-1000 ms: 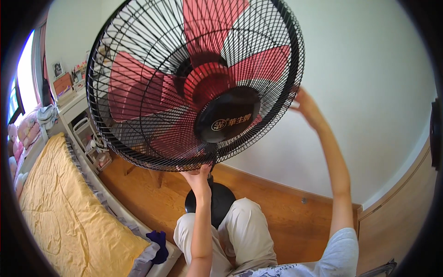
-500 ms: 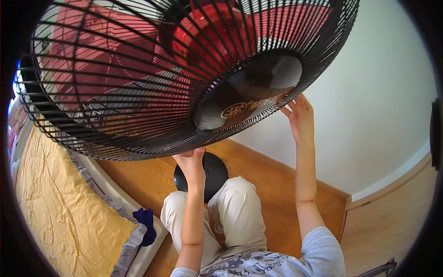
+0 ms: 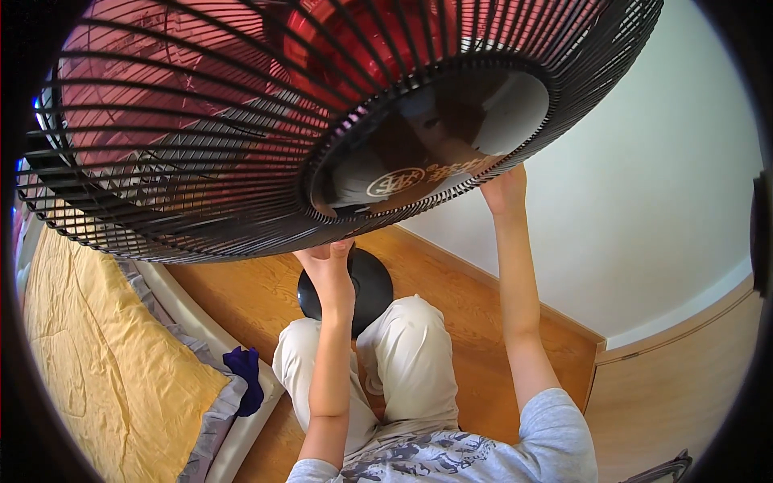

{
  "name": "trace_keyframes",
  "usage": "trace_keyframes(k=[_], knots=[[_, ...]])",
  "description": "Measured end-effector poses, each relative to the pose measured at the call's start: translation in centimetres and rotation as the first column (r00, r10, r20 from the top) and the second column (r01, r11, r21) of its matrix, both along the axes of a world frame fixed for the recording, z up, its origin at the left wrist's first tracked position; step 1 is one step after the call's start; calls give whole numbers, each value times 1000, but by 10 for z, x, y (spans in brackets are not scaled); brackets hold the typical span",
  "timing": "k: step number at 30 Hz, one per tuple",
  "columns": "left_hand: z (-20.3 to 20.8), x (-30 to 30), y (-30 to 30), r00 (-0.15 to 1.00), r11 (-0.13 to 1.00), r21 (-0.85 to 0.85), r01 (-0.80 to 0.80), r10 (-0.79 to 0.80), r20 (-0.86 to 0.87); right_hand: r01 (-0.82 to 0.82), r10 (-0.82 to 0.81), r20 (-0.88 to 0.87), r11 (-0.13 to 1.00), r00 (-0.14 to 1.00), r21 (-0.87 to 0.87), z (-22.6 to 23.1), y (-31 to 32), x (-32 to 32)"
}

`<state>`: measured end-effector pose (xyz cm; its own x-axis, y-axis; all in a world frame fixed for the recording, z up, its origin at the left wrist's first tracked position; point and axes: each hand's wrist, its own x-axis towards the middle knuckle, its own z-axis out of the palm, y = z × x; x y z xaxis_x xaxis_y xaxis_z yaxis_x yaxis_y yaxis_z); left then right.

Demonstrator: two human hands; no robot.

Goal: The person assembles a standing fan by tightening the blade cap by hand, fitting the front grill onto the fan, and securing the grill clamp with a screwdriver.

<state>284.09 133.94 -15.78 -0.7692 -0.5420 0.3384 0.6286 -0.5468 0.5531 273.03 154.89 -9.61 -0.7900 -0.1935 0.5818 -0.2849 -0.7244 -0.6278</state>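
Note:
A large standing fan fills the upper view, with a black wire front guard (image 3: 241, 189) and a glossy dark oval centre plate (image 3: 439, 137). Behind the wires show translucent red blades (image 3: 161, 88) and a red hub (image 3: 346, 44). My left hand (image 3: 328, 274) is closed at the guard's lower rim, its thumb against the edge and its other fingers mostly hidden. Farther right, my right hand (image 3: 507, 193) reaches up to the same rim. Its fingers are hidden by the guard, so their grip does not show. The fan's round black base (image 3: 372, 286) rests on the floor.
On the left is a low bed with a yellow quilted cover (image 3: 113, 346) and a dark purple cloth (image 3: 244, 378) at its edge. My knees (image 3: 407, 330) are beside the base on the wooden floor (image 3: 221, 290). A pale wall (image 3: 644, 217) stands to the right.
The fan guard looks larger and nearer, its lower rim slightly higher in view. My right hand has shifted left along the rim, and its fingers are now behind the guard. My left hand stays at the rim.

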Motion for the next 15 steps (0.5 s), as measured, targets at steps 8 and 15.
trace_keyframes(k=[8, 15], knots=[[-1, 7, -4, 998, 998, -55, -37, 39, 43, 406, -402, 116, 914, 908, -11, 11, -30, 16], [-5, 13, -11, 997, 992, -127, -13, 22, 70, 495, -494, 111, 869, 862, 16, 13, -33, 39]])
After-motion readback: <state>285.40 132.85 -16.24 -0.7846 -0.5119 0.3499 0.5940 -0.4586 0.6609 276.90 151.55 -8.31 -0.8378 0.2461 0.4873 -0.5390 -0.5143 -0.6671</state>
